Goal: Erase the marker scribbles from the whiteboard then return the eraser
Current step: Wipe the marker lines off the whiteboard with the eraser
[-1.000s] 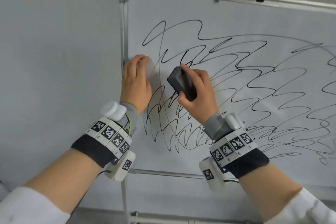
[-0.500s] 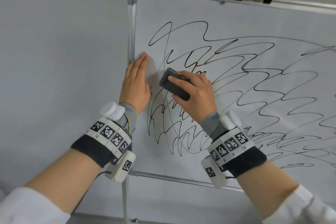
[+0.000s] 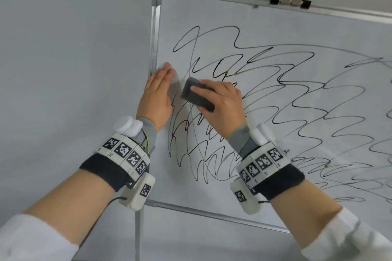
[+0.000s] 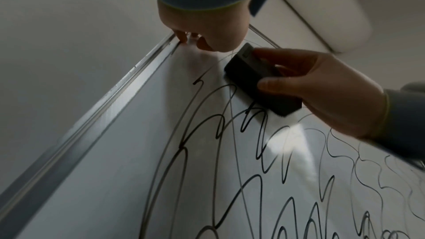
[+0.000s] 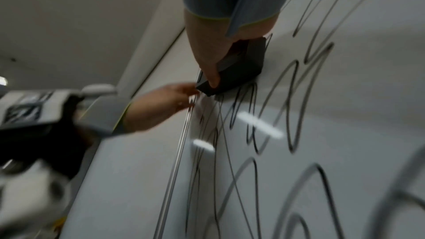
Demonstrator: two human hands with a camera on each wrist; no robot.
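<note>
head view: my right hand (image 3: 222,106) grips the light, stiff eraser (image 3: 196,97) by its long sides, flat on the whiteboard (image 3: 275,27); my left hand (image 3: 158,93) lies open beside it.

The head view is evenly and softly lit, its edges bowed. Both wrist views are dimmer, with bright glare patches on the whiteboard (image 4: 287,141) below the gripped eraser (image 4: 260,81); the right wrist view blurs towards its corners.

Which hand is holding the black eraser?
The right hand grips the eraser and presses it on the whiteboard. The left hand holds nothing; its straight fingers just rest flat by the board's left edge.
</note>
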